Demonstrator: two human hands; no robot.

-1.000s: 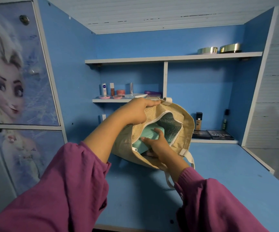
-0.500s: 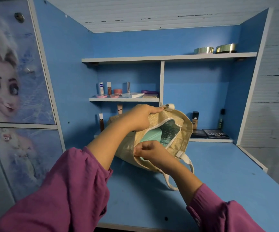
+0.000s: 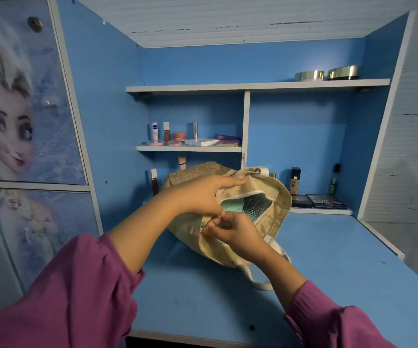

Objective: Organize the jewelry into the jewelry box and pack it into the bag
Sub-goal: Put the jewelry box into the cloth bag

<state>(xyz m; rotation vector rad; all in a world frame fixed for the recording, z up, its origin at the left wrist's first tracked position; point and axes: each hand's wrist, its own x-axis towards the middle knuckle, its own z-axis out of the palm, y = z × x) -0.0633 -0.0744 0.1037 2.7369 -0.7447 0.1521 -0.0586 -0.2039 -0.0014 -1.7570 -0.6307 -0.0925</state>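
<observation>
The mint-green jewelry box [image 3: 229,205] sits inside the beige woven tote bag [image 3: 273,217], partly visible through the bag's mouth against a silver quilted lining [image 3: 258,204]. The bag lies tilted on the blue surface [image 3: 328,259], with its mouth facing the person.

Grip state: the left hand [image 3: 202,194] holds the upper edge of the opening, thumb below and fingers spread over the woven fabric. The right hand [image 3: 233,231] pinches the lower edge near the left end of the opening; whether it holds a zipper pull cannot be told.

Step in hand, as judged: closing the bag over the box.

Procedure:
1. Keep the upper edge taut with the left hand so the opening lies flat and straight.
2. Confirm the box sits fully below the rim; push it deeper if a corner protrudes.
3. Draw the closure steadily along the opening, keeping the lining clear of it.
4. Keep the loose cream strap [image 3: 260,282] out of the seam.
</observation>
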